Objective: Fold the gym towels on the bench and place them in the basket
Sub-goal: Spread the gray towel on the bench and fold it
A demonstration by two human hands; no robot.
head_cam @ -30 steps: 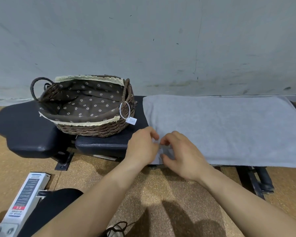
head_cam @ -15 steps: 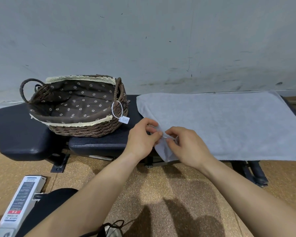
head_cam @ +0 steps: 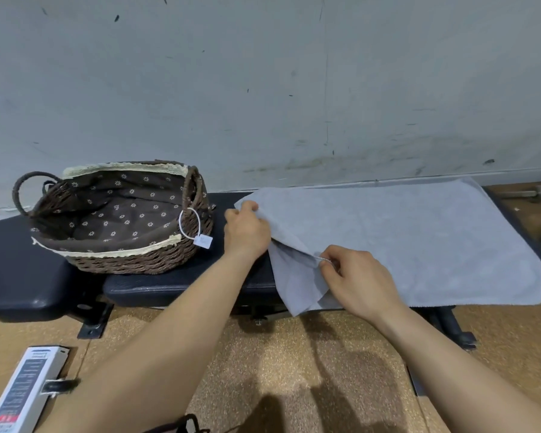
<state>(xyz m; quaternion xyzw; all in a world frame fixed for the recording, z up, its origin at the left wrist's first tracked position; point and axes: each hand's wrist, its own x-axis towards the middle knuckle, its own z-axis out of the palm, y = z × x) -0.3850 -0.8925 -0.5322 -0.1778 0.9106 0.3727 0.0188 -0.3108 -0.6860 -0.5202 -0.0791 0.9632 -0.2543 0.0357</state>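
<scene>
Towel: spread over right end of bench, left edge lifted | left hand: grips edge near far corner | right hand: pinches same edge nearer front | basket: bench left end, no towel inside | progress: judged first fold starting; placing outstanding.

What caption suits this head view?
The left hand and right hand grip the grey towel on the bench, beside the basket.

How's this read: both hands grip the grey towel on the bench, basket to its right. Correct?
No. Head view shows the basket left of the grey towel, not right. The left hand and right hand grip it on the bench.
</scene>
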